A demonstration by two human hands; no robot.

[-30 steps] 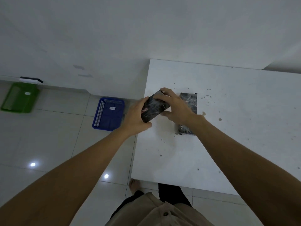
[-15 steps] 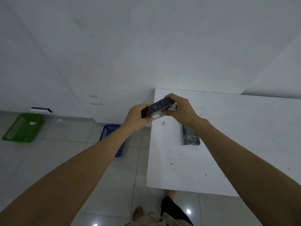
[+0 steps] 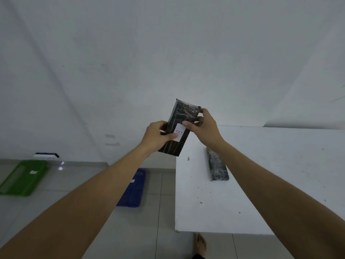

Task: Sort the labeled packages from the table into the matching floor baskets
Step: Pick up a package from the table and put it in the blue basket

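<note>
I hold a black wrapped package [image 3: 182,116] upright in the air near the table's far left corner. Its white label [image 3: 180,134], marked with a blue letter B, faces me. My left hand [image 3: 157,136] grips its lower left side, and my right hand [image 3: 203,126] grips its right edge. A second black package [image 3: 217,168] lies flat on the white table [image 3: 280,184], partly hidden by my right forearm. On the floor to the left sit a blue basket [image 3: 133,191], partly hidden by my left arm, and a green basket [image 3: 22,177]; each carries a small white label.
A white wall rises behind the table and baskets. A small black and white object [image 3: 46,156] sits at the wall's foot above the green basket. Grey floor tiles lie between the baskets and the table. My bare foot [image 3: 199,245] shows below the table's front edge.
Both hands lifted the package off the table and turned it upright, so its label now faces me. My head tilted up, showing more wall.
</note>
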